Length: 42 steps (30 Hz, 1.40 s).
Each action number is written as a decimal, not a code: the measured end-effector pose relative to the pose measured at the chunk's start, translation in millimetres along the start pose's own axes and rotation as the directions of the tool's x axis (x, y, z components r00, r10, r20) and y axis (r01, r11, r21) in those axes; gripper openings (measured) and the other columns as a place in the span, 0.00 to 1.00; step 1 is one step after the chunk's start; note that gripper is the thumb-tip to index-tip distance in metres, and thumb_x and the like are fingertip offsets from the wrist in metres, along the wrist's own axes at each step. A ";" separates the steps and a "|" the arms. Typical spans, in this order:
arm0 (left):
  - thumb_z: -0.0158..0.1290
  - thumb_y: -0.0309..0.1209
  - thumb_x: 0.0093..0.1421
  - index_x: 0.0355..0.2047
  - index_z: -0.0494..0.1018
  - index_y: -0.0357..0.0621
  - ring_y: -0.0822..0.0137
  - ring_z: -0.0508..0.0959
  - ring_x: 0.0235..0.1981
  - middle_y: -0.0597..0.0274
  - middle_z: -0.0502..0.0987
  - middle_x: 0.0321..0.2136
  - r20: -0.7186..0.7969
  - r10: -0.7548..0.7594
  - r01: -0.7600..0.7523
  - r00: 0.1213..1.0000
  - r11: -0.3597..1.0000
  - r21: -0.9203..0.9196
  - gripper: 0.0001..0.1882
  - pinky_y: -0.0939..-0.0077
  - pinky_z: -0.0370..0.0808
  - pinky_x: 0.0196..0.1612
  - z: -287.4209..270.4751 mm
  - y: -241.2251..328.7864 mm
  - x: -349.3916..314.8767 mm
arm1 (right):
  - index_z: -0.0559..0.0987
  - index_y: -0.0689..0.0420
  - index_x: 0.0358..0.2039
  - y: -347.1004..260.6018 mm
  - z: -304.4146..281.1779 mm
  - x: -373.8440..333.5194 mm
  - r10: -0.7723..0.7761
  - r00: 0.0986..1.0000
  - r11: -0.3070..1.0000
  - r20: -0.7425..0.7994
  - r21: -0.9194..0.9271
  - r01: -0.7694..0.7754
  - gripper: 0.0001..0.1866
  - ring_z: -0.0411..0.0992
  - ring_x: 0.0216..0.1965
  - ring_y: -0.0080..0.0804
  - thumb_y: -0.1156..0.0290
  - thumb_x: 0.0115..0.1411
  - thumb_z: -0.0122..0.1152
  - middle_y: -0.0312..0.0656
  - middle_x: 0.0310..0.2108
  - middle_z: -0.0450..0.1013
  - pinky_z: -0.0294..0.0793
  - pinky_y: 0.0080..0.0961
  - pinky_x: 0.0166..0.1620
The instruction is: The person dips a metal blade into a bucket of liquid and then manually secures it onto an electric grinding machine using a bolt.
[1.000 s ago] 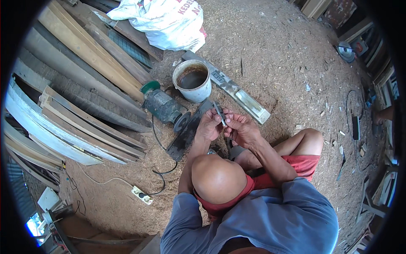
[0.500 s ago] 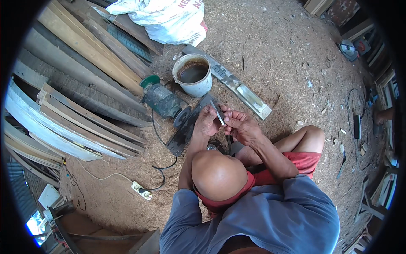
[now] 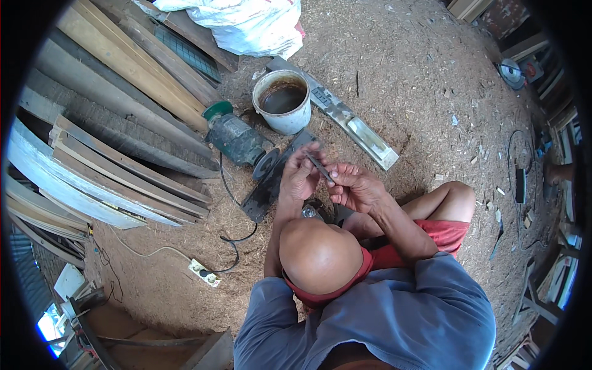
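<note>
A narrow, flat metal strip, looking like a small blade [image 3: 319, 168], slants between my two hands. My right hand [image 3: 354, 186] is closed on its near end, pinching it between thumb and fingers. At the far end, the thumb and fingers of my left hand [image 3: 297, 177] are around the strip, the fingertips partly blurred. Just left of my hands sits a green bench grinder [image 3: 237, 139] with a dark disc [image 3: 266, 165], beside a dark flat plate [image 3: 256, 203]. Beyond the hands stands a white bucket [image 3: 283, 118] of brownish liquid.
A long board [image 3: 330, 108] bearing a pale sharpening stone [image 3: 369, 140] lies right of the bucket. Stacked planks [image 3: 123, 92] fill the left side. A white sack [image 3: 259, 28] is at the back. A power strip [image 3: 204, 273] with cords lies on the shavings-strewn floor.
The strip has turned in my fingers: its face showed bright white before and now looks dark. My left fingertips have shifted slightly away from me along it.
</note>
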<state>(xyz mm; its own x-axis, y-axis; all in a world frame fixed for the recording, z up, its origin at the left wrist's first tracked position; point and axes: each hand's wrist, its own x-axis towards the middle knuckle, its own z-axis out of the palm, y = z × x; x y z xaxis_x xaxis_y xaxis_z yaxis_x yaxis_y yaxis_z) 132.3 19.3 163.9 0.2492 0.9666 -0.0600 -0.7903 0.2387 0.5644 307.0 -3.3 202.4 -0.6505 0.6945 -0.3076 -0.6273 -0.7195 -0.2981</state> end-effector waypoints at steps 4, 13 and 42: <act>0.57 0.25 0.61 0.36 0.71 0.41 0.73 0.75 0.31 0.63 0.77 0.31 -0.170 0.150 -0.119 0.974 0.976 0.182 0.05 0.76 0.74 0.39 -31.7 -8.4 -20.6 | 0.76 0.56 0.39 4.6 1.6 4.9 -0.080 0.980 0.994 -0.182 -0.094 0.063 0.06 0.69 0.22 0.21 0.69 0.64 0.57 0.36 0.27 0.74 0.76 0.20 0.29; 0.56 0.21 0.60 0.33 0.70 0.40 0.77 0.76 0.26 0.61 0.77 0.29 -0.401 0.242 0.008 0.884 0.848 0.530 0.05 0.83 0.77 0.33 -73.1 -35.7 -74.0 | 0.75 0.58 0.26 38.6 -42.5 45.9 -0.433 0.895 -0.021 -0.107 -0.992 -0.128 0.16 0.64 0.20 0.19 0.59 0.62 0.61 0.33 0.19 0.70 0.62 0.23 0.25; 0.58 0.24 0.57 0.32 0.72 0.35 0.78 0.71 0.27 0.65 0.74 0.26 -0.589 0.435 0.266 0.681 0.603 0.752 0.07 0.82 0.70 0.32 -193.7 -3.6 -77.8 | 0.79 0.60 0.32 98.4 -119.0 196.3 -0.309 0.933 0.201 -0.182 -0.972 -0.123 0.07 0.77 0.30 0.34 0.71 0.55 0.61 0.44 0.28 0.79 0.73 0.30 0.38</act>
<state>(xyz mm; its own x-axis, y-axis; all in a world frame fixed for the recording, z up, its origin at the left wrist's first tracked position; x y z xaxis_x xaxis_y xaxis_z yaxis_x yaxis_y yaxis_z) 7.3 -38.7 7.1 -0.5038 0.8169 -0.2809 0.0109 0.3311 0.9435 168.6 62.3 5.1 -0.3352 0.8708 -0.3596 0.3705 -0.2291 -0.9001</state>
